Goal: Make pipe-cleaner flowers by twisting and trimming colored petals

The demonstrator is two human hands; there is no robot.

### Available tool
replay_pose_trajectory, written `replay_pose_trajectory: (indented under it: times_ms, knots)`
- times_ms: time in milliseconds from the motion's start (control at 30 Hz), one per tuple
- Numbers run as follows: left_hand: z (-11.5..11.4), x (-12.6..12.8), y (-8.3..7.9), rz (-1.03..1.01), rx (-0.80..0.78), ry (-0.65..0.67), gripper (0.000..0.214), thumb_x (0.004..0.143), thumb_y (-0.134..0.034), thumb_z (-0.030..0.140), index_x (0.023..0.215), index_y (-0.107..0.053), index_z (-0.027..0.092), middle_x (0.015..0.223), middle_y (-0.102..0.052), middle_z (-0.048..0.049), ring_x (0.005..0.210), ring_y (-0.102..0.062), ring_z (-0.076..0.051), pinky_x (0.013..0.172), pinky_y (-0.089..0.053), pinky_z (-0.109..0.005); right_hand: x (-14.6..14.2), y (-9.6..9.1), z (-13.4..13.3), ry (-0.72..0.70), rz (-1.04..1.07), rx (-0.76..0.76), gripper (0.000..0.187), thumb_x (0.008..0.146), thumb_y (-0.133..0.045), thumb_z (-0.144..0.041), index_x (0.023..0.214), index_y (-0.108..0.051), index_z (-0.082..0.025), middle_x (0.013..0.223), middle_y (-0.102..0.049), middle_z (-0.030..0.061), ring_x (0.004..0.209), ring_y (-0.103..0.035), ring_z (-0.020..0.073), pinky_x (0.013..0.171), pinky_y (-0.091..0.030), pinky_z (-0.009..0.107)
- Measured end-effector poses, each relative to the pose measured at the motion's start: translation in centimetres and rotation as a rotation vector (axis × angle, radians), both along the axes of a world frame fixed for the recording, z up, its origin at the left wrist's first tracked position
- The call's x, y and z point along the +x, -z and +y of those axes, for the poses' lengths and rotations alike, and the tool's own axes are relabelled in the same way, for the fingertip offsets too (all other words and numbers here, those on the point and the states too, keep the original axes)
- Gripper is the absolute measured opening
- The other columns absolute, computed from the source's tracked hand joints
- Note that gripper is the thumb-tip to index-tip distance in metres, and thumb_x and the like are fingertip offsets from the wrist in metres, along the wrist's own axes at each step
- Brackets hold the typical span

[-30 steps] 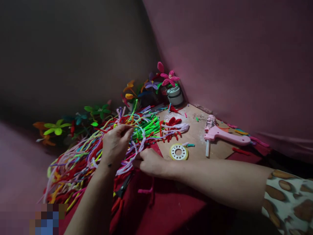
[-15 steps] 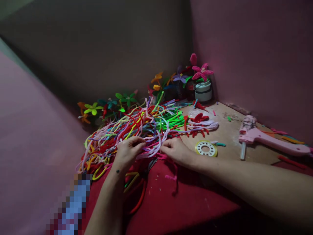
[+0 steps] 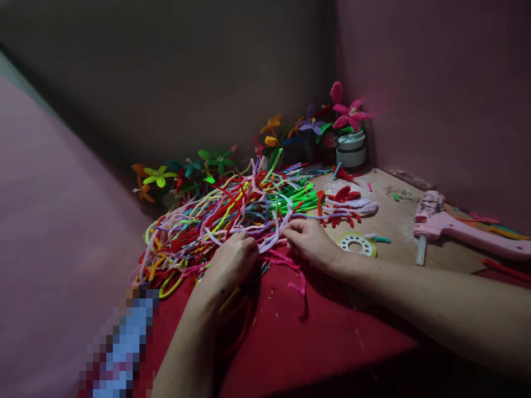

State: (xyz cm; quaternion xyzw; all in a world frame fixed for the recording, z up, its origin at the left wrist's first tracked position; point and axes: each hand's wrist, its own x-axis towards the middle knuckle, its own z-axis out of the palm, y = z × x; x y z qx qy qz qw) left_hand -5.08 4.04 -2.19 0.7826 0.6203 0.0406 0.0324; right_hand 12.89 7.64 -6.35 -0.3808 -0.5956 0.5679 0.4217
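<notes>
A big tangled heap of pipe cleaners (image 3: 224,215) in many colours lies on a red cloth (image 3: 298,337). My left hand (image 3: 233,264) rests at the heap's near edge, its fingers curled and pinched on pale lilac strands. My right hand (image 3: 309,240) is just to its right, fingers closed on a lilac pipe cleaner (image 3: 269,243) that runs between the two hands. A pink pipe cleaner (image 3: 290,271) trails down over the cloth below them.
Finished pipe-cleaner flowers (image 3: 348,113) stand along the back wall beside a white jar (image 3: 350,149). A pink glue gun (image 3: 464,229) and a roll of tape (image 3: 357,243) lie on a wooden board (image 3: 398,221) at the right. Red scissors (image 3: 243,309) lie under my left wrist.
Both hands have drawn closer together at the heap's near edge, the left dropping lower onto the strands. The view has shifted slightly left.
</notes>
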Motion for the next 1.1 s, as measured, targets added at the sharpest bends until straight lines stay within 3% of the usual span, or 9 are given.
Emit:
replay_pose_trajectory:
  times_ms: [200, 300, 433, 533, 667, 800, 933, 1033, 1100]
  knots:
    - [-0.9, -0.2, -2.0, -0.303, 0.013, -0.017, 0.013, 0.076, -0.045, 0.023, 0.070, -0.055, 0.018, 0.066, -0.055, 0.0004, 0.063, -0.048, -0.012, 0.060, -0.036, -0.022, -0.2, -0.2, -0.2, -0.072, 0.008, -0.091, 0.015, 0.071, -0.048, -0.016, 0.060, -0.058, -0.012, 0.050, -0.056, 0.0008, 0.037, -0.043, 0.0062, 0.037, -0.031, 0.019]
    - [-1.1, -0.1, -2.1, -0.322, 0.152, -0.031, 0.013, 0.078, -0.047, 0.025, 0.076, -0.057, 0.018, 0.071, -0.059, -0.0006, 0.067, -0.051, -0.012, 0.064, -0.037, -0.022, -0.1, -0.5, -0.3, -0.113, 0.124, -0.169, 0.014, 0.072, -0.054, -0.022, 0.064, -0.059, -0.011, 0.057, -0.058, 0.0023, 0.036, -0.042, 0.0049, 0.034, -0.028, 0.018]
    - [-1.0, 0.6, -1.2, -0.189, 0.315, 0.136, 0.019, 0.083, -0.042, 0.026, 0.075, -0.057, 0.018, 0.075, -0.059, -0.0021, 0.070, -0.052, -0.012, 0.067, -0.037, -0.023, 0.0, -0.5, -0.1, -0.303, 0.404, -0.342, 0.023, 0.072, -0.060, -0.034, 0.075, -0.059, -0.011, 0.060, -0.059, 0.0028, 0.038, -0.042, 0.0048, 0.034, -0.026, 0.017]
    - [-1.1, 1.1, -0.5, -0.104, 0.358, 0.239, 0.022, 0.086, -0.037, 0.024, 0.079, -0.057, 0.019, 0.076, -0.060, -0.0019, 0.069, -0.053, -0.011, 0.064, -0.036, -0.021, -0.1, 0.0, 0.4, -0.307, 0.553, -0.337, 0.021, 0.070, -0.064, -0.030, 0.079, -0.062, -0.011, 0.065, -0.062, 0.0036, 0.046, -0.048, 0.0061, 0.040, -0.032, 0.018]
    - [-1.6, 2.1, -0.3, 0.131, 0.359, 0.109, 0.021, 0.085, -0.036, 0.022, 0.086, -0.058, 0.021, 0.070, -0.062, 0.0002, 0.061, -0.055, -0.011, 0.052, -0.031, -0.021, 0.0, -0.3, 0.9, -0.252, 0.693, -0.350, 0.026, 0.078, -0.056, -0.033, 0.069, -0.063, -0.010, 0.066, -0.063, 0.0061, 0.059, -0.057, 0.0109, 0.060, -0.043, 0.025]
    - [-2.3, 3.6, -0.7, 0.352, 0.297, 0.068, 0.038, 0.081, -0.035, 0.015, 0.115, -0.049, 0.026, 0.070, -0.064, 0.0001, 0.057, -0.057, -0.013, 0.046, -0.024, -0.023, 0.5, -1.8, 1.1, -0.242, 0.866, -0.526, 0.031, 0.088, -0.040, -0.026, 0.069, -0.059, -0.011, 0.065, -0.064, 0.0073, 0.064, -0.059, 0.0133, 0.071, -0.045, 0.031]
    - [-2.8, 4.8, -0.9, 0.414, 0.265, 0.006, 0.039, 0.079, -0.034, 0.013, 0.112, -0.051, 0.026, 0.074, -0.066, -0.0009, 0.060, -0.059, -0.015, 0.045, -0.021, -0.026, 1.2, -2.9, 1.6, -0.266, 0.977, -0.583, 0.031, 0.091, -0.034, -0.026, 0.075, -0.056, -0.013, 0.048, -0.051, -0.0008, 0.044, -0.047, 0.0081, 0.053, -0.041, 0.024]
    - [-2.9, 5.0, -0.9, 0.416, 0.234, 0.009, 0.030, 0.081, -0.034, 0.016, 0.097, -0.058, 0.024, 0.072, -0.066, -0.0013, 0.062, -0.060, -0.017, 0.045, -0.018, -0.027, 1.8, -3.3, 2.2, -0.275, 0.980, -0.558, 0.030, 0.091, -0.033, -0.028, 0.075, -0.054, -0.014, 0.036, -0.028, -0.0080, 0.032, -0.022, 0.0052, 0.037, -0.024, 0.019]
    - [-2.8, 4.9, -0.8, 0.411, 0.257, 0.012, 0.027, 0.081, -0.035, 0.016, 0.094, -0.058, 0.025, 0.071, -0.065, -0.0013, 0.062, -0.060, -0.017, 0.045, -0.016, -0.027, 2.1, -3.4, 2.6, -0.279, 0.970, -0.555, 0.030, 0.092, -0.031, -0.029, 0.076, -0.053, -0.015, 0.036, -0.023, -0.0085, 0.033, -0.016, 0.0056, 0.036, -0.017, 0.020]
